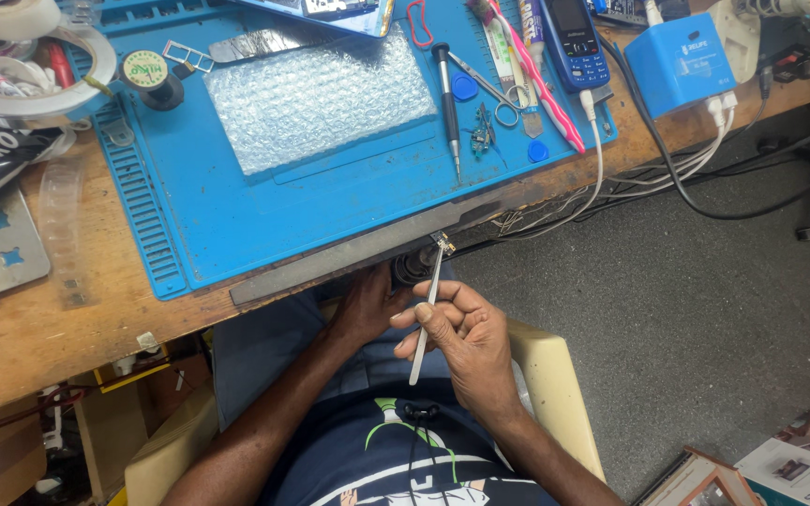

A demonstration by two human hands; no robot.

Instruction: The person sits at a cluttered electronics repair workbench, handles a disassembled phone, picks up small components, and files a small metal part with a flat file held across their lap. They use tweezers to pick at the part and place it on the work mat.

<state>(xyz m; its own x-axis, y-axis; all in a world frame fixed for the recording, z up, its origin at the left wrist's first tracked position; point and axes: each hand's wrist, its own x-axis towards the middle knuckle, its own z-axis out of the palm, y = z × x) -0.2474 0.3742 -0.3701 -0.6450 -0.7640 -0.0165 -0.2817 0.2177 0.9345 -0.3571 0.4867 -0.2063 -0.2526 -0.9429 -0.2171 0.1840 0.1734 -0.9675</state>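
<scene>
Tweezers (427,314) in right hand (466,337)

The tweezers (427,319) are thin and silver, and they stand tilted with the tips pointing far, up toward the table edge. A tiny shiny metal part (442,243) sits pinched in the tips, just near the table's front edge.

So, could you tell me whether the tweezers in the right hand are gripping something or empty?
Gripping something: the tweezers, held in the right hand, have a small metallic part pinched at their tips, just below the bench edge.
</scene>
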